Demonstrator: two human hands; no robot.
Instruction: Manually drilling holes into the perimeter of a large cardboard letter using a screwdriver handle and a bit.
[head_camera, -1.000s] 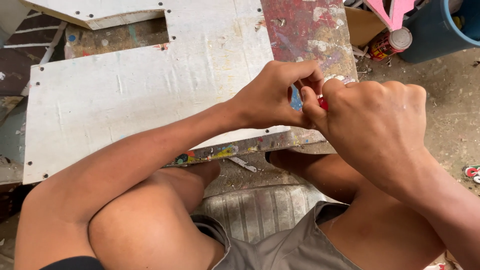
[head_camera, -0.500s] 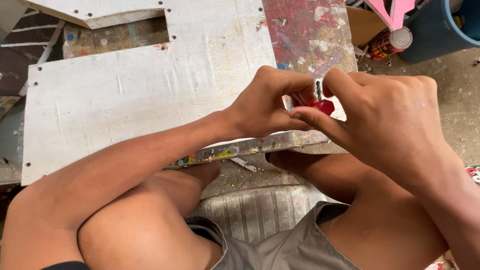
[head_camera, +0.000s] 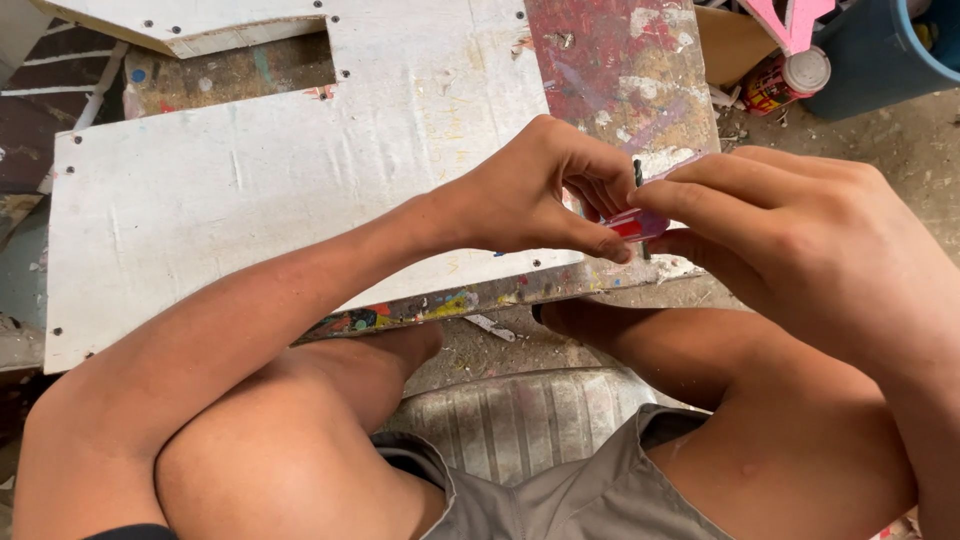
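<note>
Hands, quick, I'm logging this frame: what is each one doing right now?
Left hand: closed, pinching the small red object.
Right hand: closed on the same red object, fingers over its top.

Two hands (head_camera: 540, 195) (head_camera: 800, 230), one small red object (head_camera: 632, 224) (pinched between them), one white board (head_camera: 260, 190), one can (head_camera: 785, 80).

Small red item (head_camera: 628, 224) mostly hiding between left hand (head_camera: 530, 195) and right hand (head_camera: 800, 240) fingers, kind unclear. Blue bucket (head_camera: 880, 50) and spray can (head_camera: 785, 82) getting cut off at top edge.
</note>
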